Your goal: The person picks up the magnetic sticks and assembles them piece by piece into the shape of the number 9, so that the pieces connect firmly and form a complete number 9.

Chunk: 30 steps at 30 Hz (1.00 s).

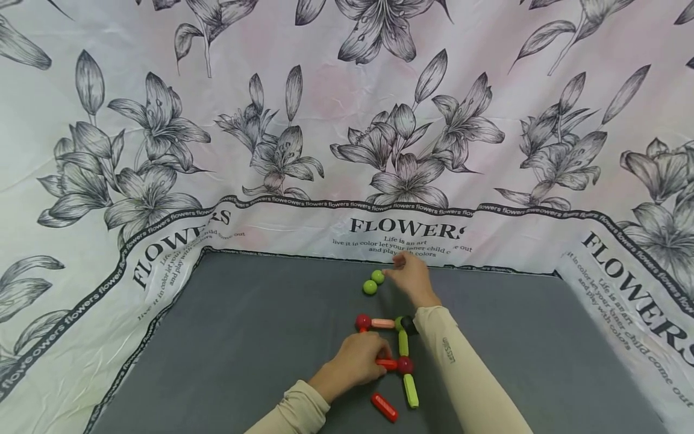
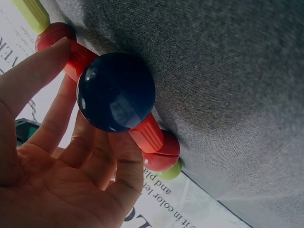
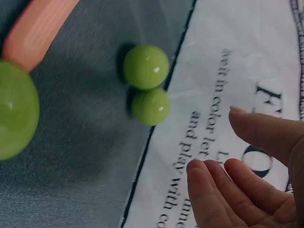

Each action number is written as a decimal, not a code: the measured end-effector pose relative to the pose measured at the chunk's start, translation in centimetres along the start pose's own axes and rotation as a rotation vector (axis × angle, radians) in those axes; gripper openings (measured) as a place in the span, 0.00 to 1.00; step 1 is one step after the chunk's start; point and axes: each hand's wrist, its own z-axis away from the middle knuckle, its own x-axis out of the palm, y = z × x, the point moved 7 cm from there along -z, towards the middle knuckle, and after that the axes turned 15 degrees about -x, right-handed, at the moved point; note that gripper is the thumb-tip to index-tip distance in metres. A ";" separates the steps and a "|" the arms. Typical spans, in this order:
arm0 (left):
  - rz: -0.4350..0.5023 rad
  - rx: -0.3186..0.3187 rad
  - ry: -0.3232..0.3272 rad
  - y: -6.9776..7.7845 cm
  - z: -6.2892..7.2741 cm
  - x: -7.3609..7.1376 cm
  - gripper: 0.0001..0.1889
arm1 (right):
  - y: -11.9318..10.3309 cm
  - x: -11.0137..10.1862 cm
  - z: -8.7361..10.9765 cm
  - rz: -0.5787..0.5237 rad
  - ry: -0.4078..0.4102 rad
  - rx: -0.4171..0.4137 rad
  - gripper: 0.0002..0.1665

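My left hand [image 1: 355,358] pinches a red rod [image 2: 83,61] of a joined ball-and-rod frame, its thumb tip beside a red ball [image 1: 405,364]. In the left wrist view a dark blue ball [image 2: 116,92] sits over the curled fingers; in the head view the hand hides it. Another red rod [image 2: 148,134] runs from it to a second red ball [image 1: 363,322]. My right hand [image 1: 414,280] is held at the far table edge with fingers parted and nothing in them. Beside it are two touching green balls [image 3: 146,67], apart from the fingertips.
From the second red ball a salmon rod [image 1: 383,323] leads to a green ball [image 3: 16,111]. Yellow-green rods [image 1: 403,343] form the frame's right side. A loose red rod [image 1: 384,407] lies in front on the grey table [image 1: 260,337]. A flowered cloth [image 1: 303,229] hangs behind.
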 end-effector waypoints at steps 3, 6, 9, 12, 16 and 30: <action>-0.002 0.001 -0.012 0.0 0.0 0.2 0.08 | 0.8 0.4 -0.4 0.011 -0.027 0.026 0.25; 0.006 0.002 -0.014 0.0 0.0 0.2 0.08 | 1.4 1.0 -0.6 0.020 -0.049 0.037 0.26; 0.015 0.001 -0.002 0.0 0.0 0.1 0.09 | 1.8 1.6 -1.0 0.036 -0.071 0.042 0.27; 0.018 0.000 0.008 0.0 0.0 0.0 0.09 | 1.9 2.1 -1.5 0.055 -0.088 0.040 0.29; 0.021 -0.001 0.013 -0.1 0.1 -0.1 0.09 | 1.6 2.7 -2.0 0.059 -0.102 0.034 0.30; 0.044 0.003 0.000 -0.2 0.0 0.0 0.09 | 2.3 4.6 -2.2 0.110 -0.145 0.014 0.25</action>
